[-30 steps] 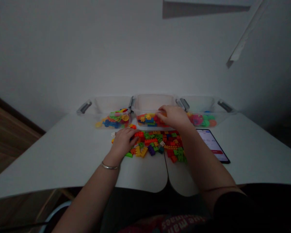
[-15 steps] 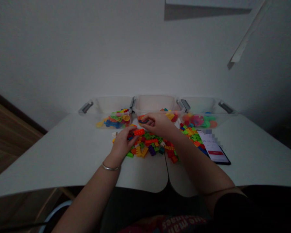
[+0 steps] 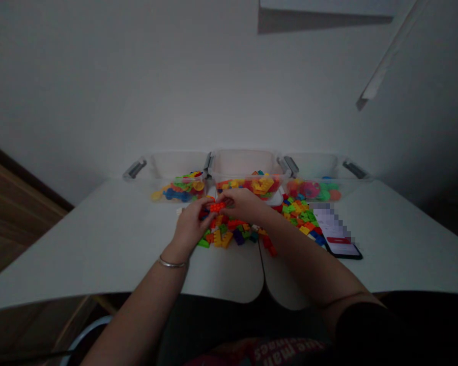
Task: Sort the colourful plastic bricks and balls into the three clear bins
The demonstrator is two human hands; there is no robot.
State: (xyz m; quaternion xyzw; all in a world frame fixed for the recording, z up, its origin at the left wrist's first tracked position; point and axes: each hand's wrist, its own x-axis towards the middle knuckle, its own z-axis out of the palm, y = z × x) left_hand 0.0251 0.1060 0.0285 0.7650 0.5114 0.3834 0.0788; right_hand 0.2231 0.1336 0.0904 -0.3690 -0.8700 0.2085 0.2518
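Observation:
An orange-red toy brick (image 3: 217, 207), studs showing, is held up just above the loose bricks. My left hand (image 3: 192, 222) grips its left end between thumb and fingers. At the right end, my right hand (image 3: 241, 205) has its fingers closed against the same brick; whether a second small piece is in them is hidden. Below both hands spreads a pile of mixed toy bricks (image 3: 234, 223), with yellow bricks (image 3: 222, 239) and a purple brick (image 3: 238, 237) at its near edge.
Behind the pile stand three clear plastic boxes: a left box (image 3: 164, 162) and a right box (image 3: 316, 161) with colourful pieces, and a middle box (image 3: 246, 161) with bricks. A phone (image 3: 338, 239) lies right of more bricks (image 3: 303, 216). The white table (image 3: 229, 277) has a seam.
My right hand has come down and toward me from the middle box's front to the orange-red brick. Its fingers held a dark piece before. My left hand has barely moved, still gripping the brick.

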